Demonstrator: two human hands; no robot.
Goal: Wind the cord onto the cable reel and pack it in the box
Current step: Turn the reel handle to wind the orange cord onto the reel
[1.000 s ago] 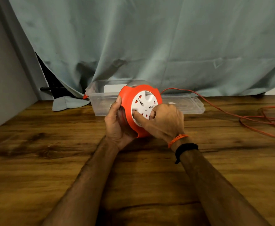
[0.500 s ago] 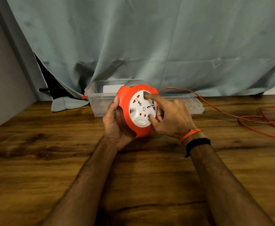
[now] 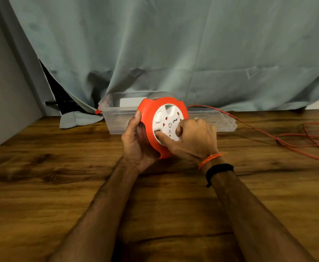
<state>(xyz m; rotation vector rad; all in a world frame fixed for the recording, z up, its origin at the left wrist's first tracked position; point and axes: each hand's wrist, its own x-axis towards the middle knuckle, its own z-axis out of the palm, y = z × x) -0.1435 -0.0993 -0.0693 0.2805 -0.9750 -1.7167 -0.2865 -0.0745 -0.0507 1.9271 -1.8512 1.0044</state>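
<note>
An orange cable reel [image 3: 147, 118] with a white socket face [image 3: 166, 118] stands on edge above the wooden table [image 3: 60, 186]. My left hand [image 3: 136, 144] grips its back and rim from the left. My right hand [image 3: 192, 138] presses fingers into the white face. The orange cord [image 3: 249, 125] runs from behind the reel to the right and lies in loose loops [image 3: 310, 140] on the table. A clear plastic box [image 3: 115, 120] sits just behind the reel, partly hidden by it.
The box's clear lid [image 3: 221, 120] lies to the right of the box. A grey-green curtain [image 3: 173, 53] hangs behind, its hem resting on the table. A grey wall [image 3: 2, 91] bounds the left side.
My right hand has swung from the top right of the white face down to its lower part, and the face has turned. My left hand keeps its hold on the reel.
</note>
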